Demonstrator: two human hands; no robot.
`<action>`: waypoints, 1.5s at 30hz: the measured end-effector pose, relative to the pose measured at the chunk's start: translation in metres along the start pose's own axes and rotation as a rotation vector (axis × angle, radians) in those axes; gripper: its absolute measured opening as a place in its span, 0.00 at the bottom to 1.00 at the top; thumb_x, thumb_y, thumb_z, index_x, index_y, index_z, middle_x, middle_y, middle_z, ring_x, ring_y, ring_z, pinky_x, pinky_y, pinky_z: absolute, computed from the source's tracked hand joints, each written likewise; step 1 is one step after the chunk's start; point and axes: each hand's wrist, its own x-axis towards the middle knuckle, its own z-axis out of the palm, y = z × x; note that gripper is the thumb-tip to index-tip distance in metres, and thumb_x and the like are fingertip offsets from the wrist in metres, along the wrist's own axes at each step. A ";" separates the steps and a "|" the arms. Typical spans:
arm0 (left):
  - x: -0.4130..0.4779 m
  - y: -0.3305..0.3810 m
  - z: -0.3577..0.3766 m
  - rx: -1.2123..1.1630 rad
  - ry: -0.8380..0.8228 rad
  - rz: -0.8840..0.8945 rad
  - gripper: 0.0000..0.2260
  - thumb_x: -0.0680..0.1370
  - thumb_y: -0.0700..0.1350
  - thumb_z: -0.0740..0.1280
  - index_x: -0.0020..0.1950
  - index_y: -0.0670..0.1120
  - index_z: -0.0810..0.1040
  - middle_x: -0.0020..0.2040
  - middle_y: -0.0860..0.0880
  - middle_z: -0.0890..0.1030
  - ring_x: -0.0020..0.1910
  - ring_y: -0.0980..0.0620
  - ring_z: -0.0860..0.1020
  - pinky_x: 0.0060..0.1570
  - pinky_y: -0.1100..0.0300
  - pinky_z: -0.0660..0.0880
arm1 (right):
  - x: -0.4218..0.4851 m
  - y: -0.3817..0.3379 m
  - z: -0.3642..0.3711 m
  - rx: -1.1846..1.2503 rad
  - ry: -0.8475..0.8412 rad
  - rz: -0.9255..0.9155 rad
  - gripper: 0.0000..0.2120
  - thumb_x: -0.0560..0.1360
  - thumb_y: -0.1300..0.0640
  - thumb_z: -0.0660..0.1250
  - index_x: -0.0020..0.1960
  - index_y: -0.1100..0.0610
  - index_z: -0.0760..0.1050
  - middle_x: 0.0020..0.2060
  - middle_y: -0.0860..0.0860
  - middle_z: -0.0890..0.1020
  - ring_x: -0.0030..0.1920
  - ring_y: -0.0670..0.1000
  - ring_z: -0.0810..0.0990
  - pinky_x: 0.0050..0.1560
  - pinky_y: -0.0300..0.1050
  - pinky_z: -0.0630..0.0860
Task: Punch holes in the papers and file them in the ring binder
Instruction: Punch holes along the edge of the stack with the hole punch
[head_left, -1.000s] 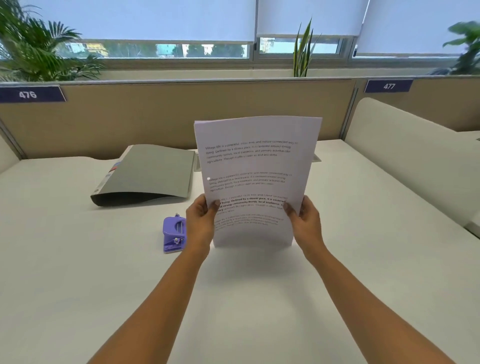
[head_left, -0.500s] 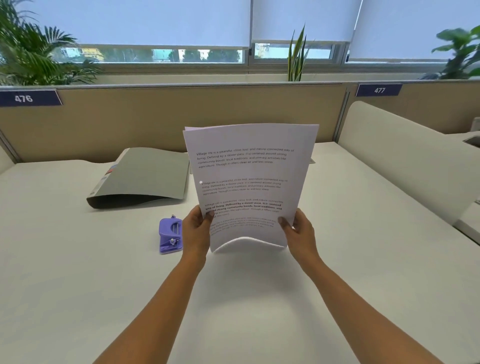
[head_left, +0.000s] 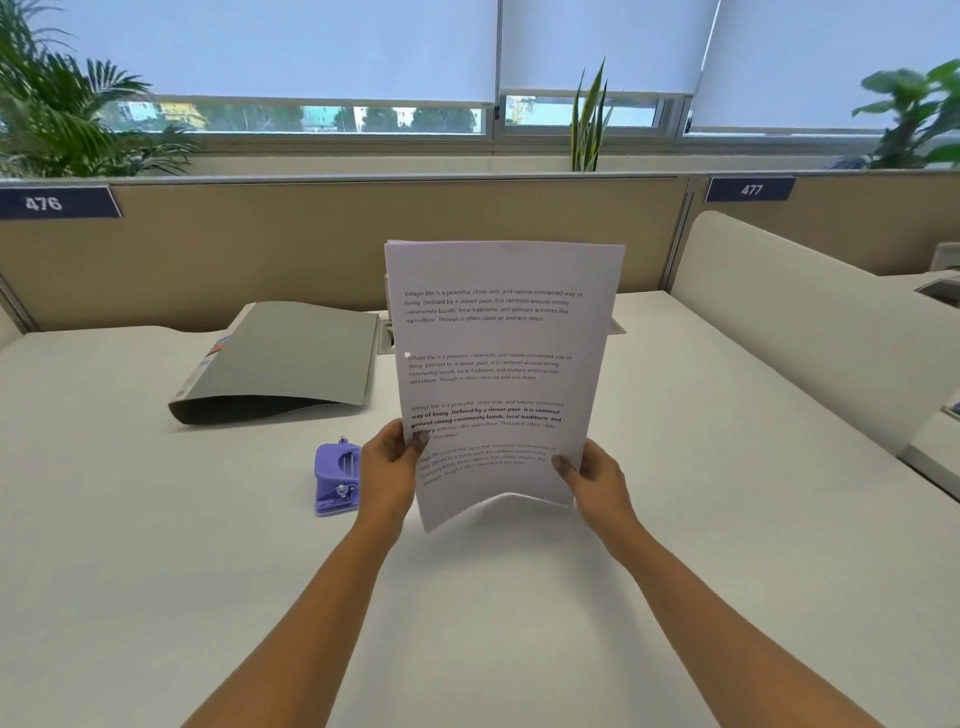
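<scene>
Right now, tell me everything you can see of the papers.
The papers are a thin stack of white sheets held nearly upright over the desk. The front page is printed with four short blocks of black text, the third partly bold. Another sheet's edge peeks out at the top left corner. The bottom edge bows up in the middle. The left hand pinches the lower left edge and the right hand the lower right, thumbs on the front.

A wide, smooth white desk top (head_left: 156, 571) is shown. At its rear left a flat grey ring binder (head_left: 291, 358) is laid, its cover bowed slightly open. Nearer the front, a small purple plastic hole punch (head_left: 336, 478) is set, apart from the binder.
</scene>
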 end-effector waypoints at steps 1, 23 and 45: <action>0.001 0.001 -0.001 -0.001 -0.001 -0.003 0.10 0.78 0.38 0.62 0.44 0.52 0.76 0.43 0.56 0.81 0.40 0.60 0.79 0.32 0.71 0.76 | 0.000 -0.001 -0.001 0.023 -0.011 0.017 0.08 0.76 0.59 0.65 0.55 0.53 0.75 0.49 0.50 0.82 0.52 0.53 0.80 0.52 0.43 0.76; -0.020 -0.008 0.030 -0.346 0.007 -0.195 0.11 0.78 0.32 0.60 0.56 0.42 0.75 0.47 0.50 0.82 0.46 0.54 0.80 0.43 0.62 0.80 | -0.016 -0.025 0.042 0.780 0.059 0.317 0.19 0.72 0.67 0.67 0.63 0.58 0.72 0.55 0.54 0.81 0.52 0.54 0.80 0.47 0.45 0.79; 0.013 0.014 0.035 -0.262 -0.032 -0.173 0.13 0.77 0.30 0.61 0.56 0.45 0.72 0.44 0.50 0.82 0.40 0.54 0.82 0.37 0.61 0.79 | 0.010 -0.028 -0.050 0.528 0.072 0.149 0.10 0.74 0.69 0.64 0.51 0.56 0.76 0.31 0.44 0.84 0.34 0.43 0.83 0.36 0.35 0.80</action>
